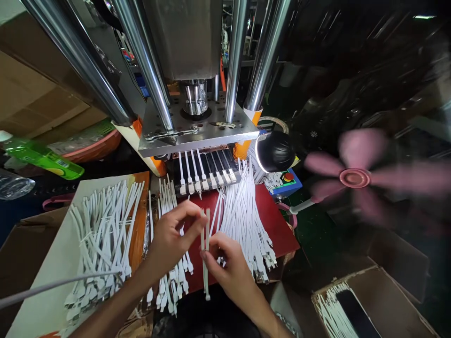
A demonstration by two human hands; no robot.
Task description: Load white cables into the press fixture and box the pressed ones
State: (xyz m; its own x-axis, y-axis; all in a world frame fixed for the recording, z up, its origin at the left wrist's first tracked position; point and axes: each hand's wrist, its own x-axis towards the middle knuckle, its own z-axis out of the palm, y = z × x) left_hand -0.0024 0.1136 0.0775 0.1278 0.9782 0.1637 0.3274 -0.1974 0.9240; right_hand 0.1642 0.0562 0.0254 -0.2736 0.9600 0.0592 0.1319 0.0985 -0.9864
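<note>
Two thin white flat cables (pixel 205 270) hang upright in front of me, with a small connector end showing at the bottom. My left hand (pixel 179 227) is closed, thumb and fingertips pinching them near the top. Lower down, my right hand (pixel 229 260) is pinched shut around the same cables. Just beyond my hands is a black mould plate (pixel 207 171) under the press, with several white cables lying side by side and their connectors facing me. White cable bundles lie close by: one pile (pixel 172 277) beneath my left hand and a larger pile (pixel 246 220) to the right.
A steel press plate (pixel 200 136) overhangs the mould between metal columns. At right, a pink fan (pixel 355 178) spins near a round black lamp (pixel 276 151). More cables (pixel 102 230) cover the left board. A cardboard box (pixel 384 291) stands lower right; a green bottle (pixel 45 157) lies left.
</note>
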